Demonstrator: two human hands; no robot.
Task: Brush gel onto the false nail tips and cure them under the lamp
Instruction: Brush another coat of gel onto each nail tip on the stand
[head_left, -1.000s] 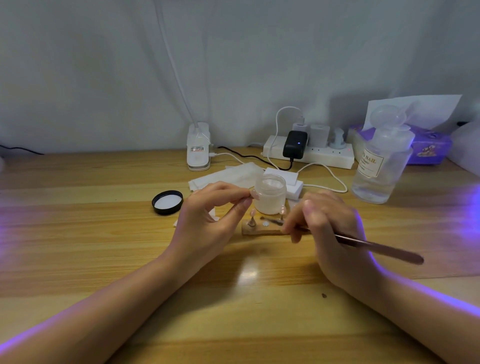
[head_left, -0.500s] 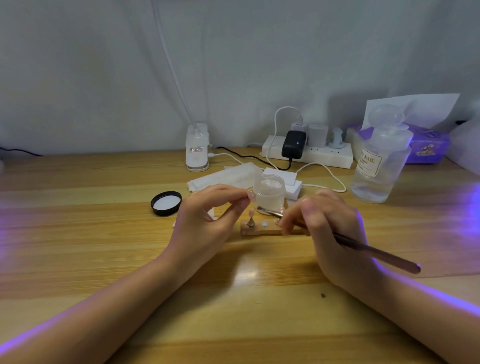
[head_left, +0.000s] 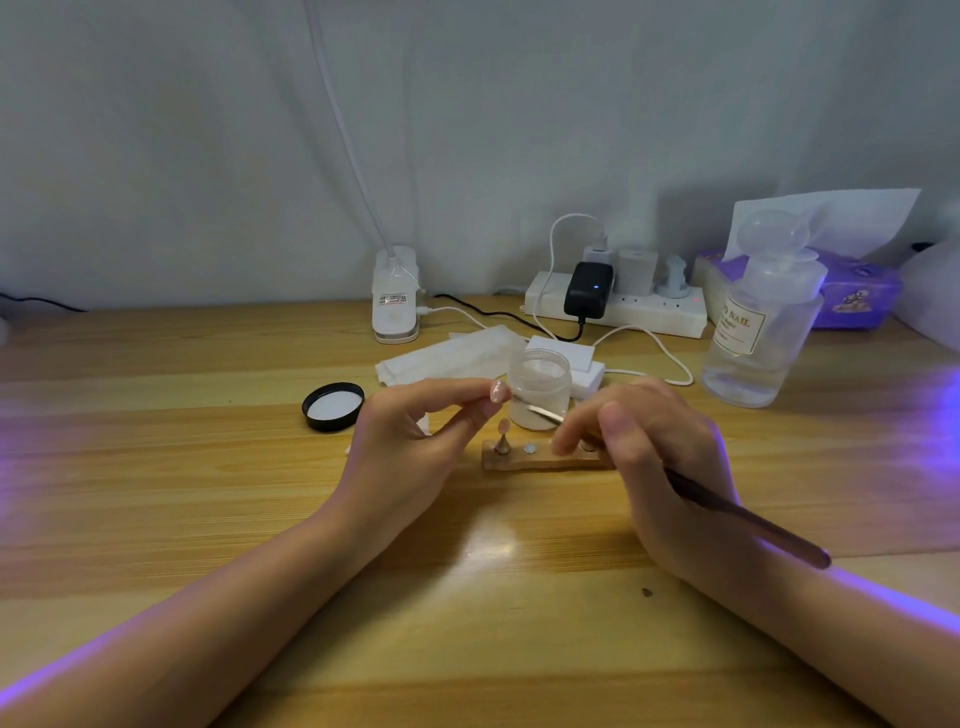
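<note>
Left hand (head_left: 410, 447) pinches a nail tip (head_left: 498, 392) in a tight fingertip grip, raised above the holder (head_left: 540, 460); right hand (head_left: 654, 457) grips the brush (head_left: 748, 519), its tip by the jar (head_left: 539, 387).

Bare forearms (no sleeves), left hand (head_left: 410, 447) unadorned.

**Nail tip, brush and gel jar over the wooden stand**

A small pale pink false nail tip (head_left: 497, 391) is pinched above a low wooden holder strip (head_left: 540, 460). A slim metal-handled brush (head_left: 748, 517) points at it, before an open frosted gel jar (head_left: 539, 387).
</note>
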